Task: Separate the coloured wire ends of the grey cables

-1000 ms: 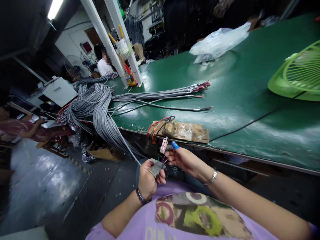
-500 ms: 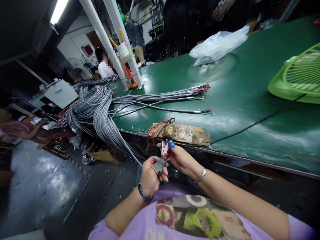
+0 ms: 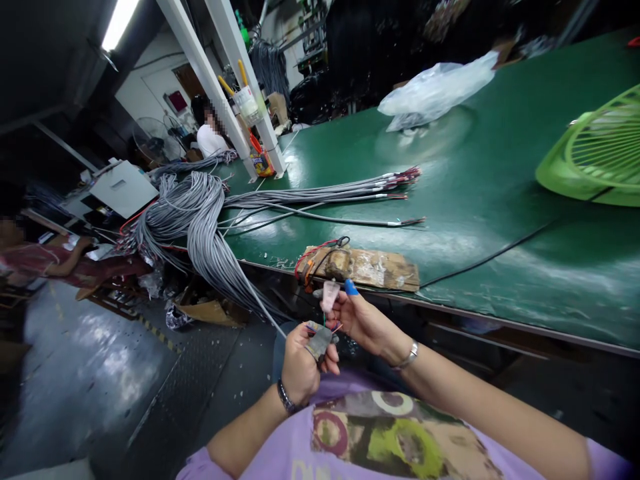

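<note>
Over the table's front edge, my left hand point(image 3: 300, 367) is closed round the end of a grey cable point(image 3: 273, 323). Dark grey wrapping point(image 3: 320, 341) covers some of its fingers, and thin coloured wires fan out above them. My right hand point(image 3: 363, 323) is at the upper right of the left, its fingers curled by a small pink clip point(image 3: 331, 295). Blue tape covers its raised thumb. Between the hands a thin green wire point(image 3: 324, 319) runs up toward the clip. Just behind lies a worn wooden block point(image 3: 383, 269) with red and black leads.
A large bundle of grey cables point(image 3: 200, 207) drapes over the edge of the green table point(image 3: 500, 267). More cables lie with stripped ends pointing right. A plastic bag point(image 3: 440, 93), a green fan point(image 3: 595, 153) and white posts point(image 3: 247, 80) stand around. Co-workers are at left and behind.
My right hand has shifted slightly right, and its thumb has lifted from the pink clip. The clip looks turned. My left hand has dropped slightly, still holding the cable.
</note>
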`<action>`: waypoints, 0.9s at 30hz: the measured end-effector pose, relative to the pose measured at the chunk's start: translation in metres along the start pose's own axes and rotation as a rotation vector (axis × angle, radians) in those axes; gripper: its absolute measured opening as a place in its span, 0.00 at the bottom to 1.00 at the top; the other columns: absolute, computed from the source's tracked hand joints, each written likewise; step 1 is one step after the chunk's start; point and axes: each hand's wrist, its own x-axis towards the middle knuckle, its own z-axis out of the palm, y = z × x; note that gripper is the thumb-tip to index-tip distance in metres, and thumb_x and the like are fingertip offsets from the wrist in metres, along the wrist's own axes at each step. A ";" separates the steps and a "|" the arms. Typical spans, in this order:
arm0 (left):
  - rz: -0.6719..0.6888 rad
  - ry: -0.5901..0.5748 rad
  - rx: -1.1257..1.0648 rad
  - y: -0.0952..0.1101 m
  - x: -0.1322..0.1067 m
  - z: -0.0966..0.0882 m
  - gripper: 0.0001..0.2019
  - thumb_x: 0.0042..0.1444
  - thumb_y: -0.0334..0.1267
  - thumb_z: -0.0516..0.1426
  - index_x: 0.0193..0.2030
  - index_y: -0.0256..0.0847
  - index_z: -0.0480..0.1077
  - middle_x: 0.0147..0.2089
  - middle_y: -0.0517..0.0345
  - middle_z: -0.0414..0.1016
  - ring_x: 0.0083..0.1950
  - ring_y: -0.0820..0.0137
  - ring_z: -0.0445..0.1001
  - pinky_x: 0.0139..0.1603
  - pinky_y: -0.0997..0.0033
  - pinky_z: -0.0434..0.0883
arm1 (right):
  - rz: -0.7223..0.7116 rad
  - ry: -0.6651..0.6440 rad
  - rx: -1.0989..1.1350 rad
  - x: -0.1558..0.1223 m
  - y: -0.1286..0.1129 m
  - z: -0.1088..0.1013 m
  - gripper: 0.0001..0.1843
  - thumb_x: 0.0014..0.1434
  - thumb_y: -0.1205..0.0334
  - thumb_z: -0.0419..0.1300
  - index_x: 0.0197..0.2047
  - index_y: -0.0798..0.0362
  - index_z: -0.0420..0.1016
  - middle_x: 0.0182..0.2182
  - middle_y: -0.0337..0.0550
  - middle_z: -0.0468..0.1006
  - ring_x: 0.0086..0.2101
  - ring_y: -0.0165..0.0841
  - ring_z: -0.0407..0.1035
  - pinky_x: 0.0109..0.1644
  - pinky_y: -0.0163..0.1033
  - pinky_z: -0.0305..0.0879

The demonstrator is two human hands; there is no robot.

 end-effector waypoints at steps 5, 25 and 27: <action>0.040 0.066 -0.045 -0.001 -0.004 0.002 0.11 0.45 0.42 0.60 0.27 0.37 0.65 0.17 0.62 0.71 0.12 0.78 0.65 0.12 0.83 0.56 | -0.095 -0.003 -0.104 -0.006 -0.004 0.006 0.16 0.50 0.50 0.65 0.30 0.55 0.74 0.24 0.38 0.72 0.25 0.26 0.64 0.31 0.34 0.62; 0.024 0.083 -0.061 0.000 0.010 0.003 0.11 0.46 0.43 0.59 0.28 0.36 0.66 0.18 0.61 0.71 0.13 0.78 0.66 0.12 0.83 0.54 | -0.121 0.050 0.035 0.011 0.004 0.008 0.17 0.46 0.48 0.67 0.30 0.54 0.78 0.24 0.40 0.74 0.24 0.28 0.64 0.28 0.33 0.61; 0.026 0.077 -0.053 0.000 0.008 0.003 0.11 0.45 0.42 0.60 0.27 0.36 0.65 0.17 0.61 0.71 0.13 0.79 0.65 0.12 0.83 0.53 | -0.095 0.036 0.024 0.009 0.004 0.007 0.19 0.48 0.45 0.65 0.32 0.54 0.78 0.24 0.40 0.74 0.24 0.28 0.64 0.28 0.33 0.61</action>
